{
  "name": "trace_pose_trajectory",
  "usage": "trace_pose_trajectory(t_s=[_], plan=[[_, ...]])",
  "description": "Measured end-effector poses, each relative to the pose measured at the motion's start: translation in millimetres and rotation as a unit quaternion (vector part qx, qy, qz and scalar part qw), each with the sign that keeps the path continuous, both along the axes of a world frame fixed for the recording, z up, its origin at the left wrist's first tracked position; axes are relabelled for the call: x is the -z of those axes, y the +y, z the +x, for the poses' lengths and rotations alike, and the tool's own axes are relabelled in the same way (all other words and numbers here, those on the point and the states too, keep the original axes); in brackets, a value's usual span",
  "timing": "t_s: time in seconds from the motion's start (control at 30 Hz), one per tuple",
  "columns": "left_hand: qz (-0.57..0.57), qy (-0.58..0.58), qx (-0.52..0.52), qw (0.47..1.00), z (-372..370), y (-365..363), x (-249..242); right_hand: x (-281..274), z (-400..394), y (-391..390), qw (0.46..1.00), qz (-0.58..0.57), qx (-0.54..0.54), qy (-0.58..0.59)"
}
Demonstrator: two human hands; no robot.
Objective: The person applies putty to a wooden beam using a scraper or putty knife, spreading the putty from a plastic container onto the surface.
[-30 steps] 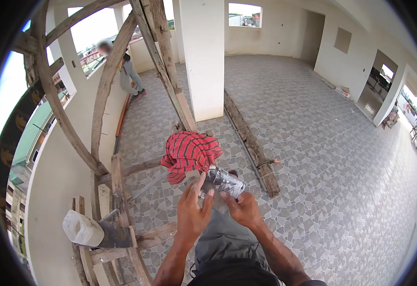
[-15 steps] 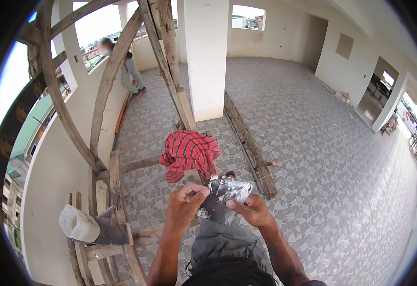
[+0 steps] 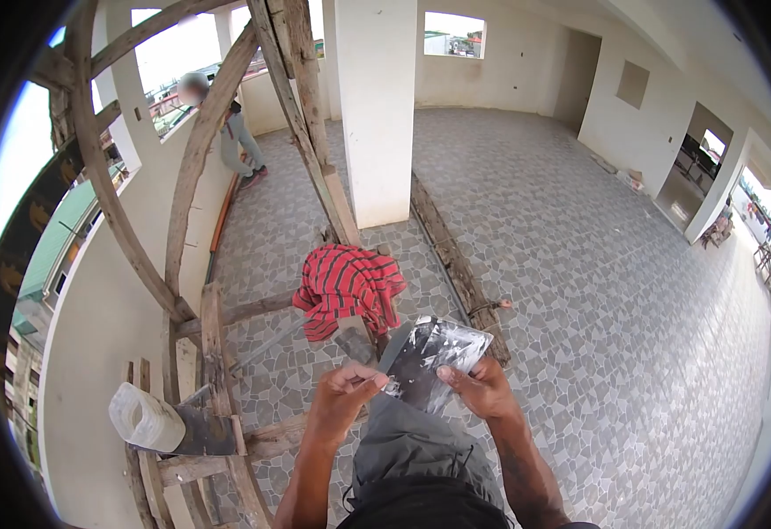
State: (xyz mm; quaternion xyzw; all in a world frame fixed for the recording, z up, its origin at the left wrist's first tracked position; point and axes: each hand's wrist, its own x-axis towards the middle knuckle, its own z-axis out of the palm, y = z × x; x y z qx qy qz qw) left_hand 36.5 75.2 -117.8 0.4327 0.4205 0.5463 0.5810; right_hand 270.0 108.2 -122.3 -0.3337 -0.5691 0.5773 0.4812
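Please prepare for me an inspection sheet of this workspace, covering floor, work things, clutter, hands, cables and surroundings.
Surface: patterned floor, grey stone-like design.
Job's things: dark sheet, smeared with white.
Clutter: bunched red striped cloth; long plank lying on the floor; white container on the timbers, at the left side.
Hands: right hand grips the dark sheet, thumb on top; left hand has its fingertips at the sheet's left edge, pinch unclear.
Cables: nothing seen that is clearly a cable.
Surroundings: white pillar; curved timbers; another person by the window side.
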Motion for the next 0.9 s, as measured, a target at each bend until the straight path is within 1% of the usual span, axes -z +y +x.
trace_pose_trajectory(t_s=[0.1, 0.2, 0.23, 0.33, 0.4, 0.47, 0.5, 0.53, 0.6, 0.63, 0.73, 0.77, 0.87, 0.9], plan=[[-0.010, 0.008, 0.003, 1.000, -1.9, -2.1, -1.7, -2.7, -1.3, -0.2, 1.000, 0.011, 0.001, 0.004], [-0.011, 0.053, -0.022, 0.998, 1.7, -3.1, -15.3, -9.9, -3.7, -0.6, 0.999, 0.037, 0.000, 0.000], [-0.002, 0.044, -0.016, 0.999, 1.7, -1.5, -17.2, -11.9, -4.1, -1.5, 0.999, 0.045, 0.000, -0.002], [0.002, 0.012, 0.006, 1.000, 5.8, -2.2, -15.4, -16.7, -3.3, -9.8, 0.997, -0.014, -0.003, 0.076], [-0.004, -0.005, 0.023, 1.000, 13.6, -4.8, -12.7, -20.7, 3.2, -17.8, 0.994, -0.045, -0.004, 0.102], [-0.007, -0.021, 0.020, 1.000, 24.9, -9.9, -11.1, -11.8, 16.6, -23.7, 0.995, -0.012, -0.026, 0.095], [-0.002, -0.027, 0.017, 0.999, 30.1, -13.0, -10.6, -10.2, 22.4, -28.9, 0.992, 0.004, -0.053, 0.115], [-0.020, -0.069, 0.025, 0.997, 34.1, -16.9, -8.7, -9.3, 27.5, -32.3, 0.987, 0.022, -0.082, 0.135], [-0.050, -0.153, 0.038, 0.986, 40.6, -25.0, -3.6, -16.0, 23.3, -35.6, 0.955, 0.013, -0.151, 0.255], [-0.060, -0.198, 0.061, 0.976, 43.8, -27.7, 0.3, -19.4, 19.5, -35.3, 0.930, 0.012, -0.188, 0.314], [-0.118, -0.262, 0.082, 0.954, 58.2, -37.7, 8.9, -11.7, 10.5, -29.8, 0.953, -0.032, -0.130, 0.273], [-0.128, -0.293, 0.111, 0.941, 62.3, -41.4, 11.0, -12.0, 6.4, -31.7, 0.950, -0.061, -0.127, 0.279], [-0.167, -0.375, 0.178, 0.894, 70.5, -45.5, 22.0, 7.3, -0.2, -26.5, 0.931, -0.023, -0.215, 0.295], [-0.181, -0.343, 0.179, 0.904, 72.7, -47.0, 22.2, 10.8, -1.1, -27.3, 0.942, -0.069, -0.176, 0.278]])
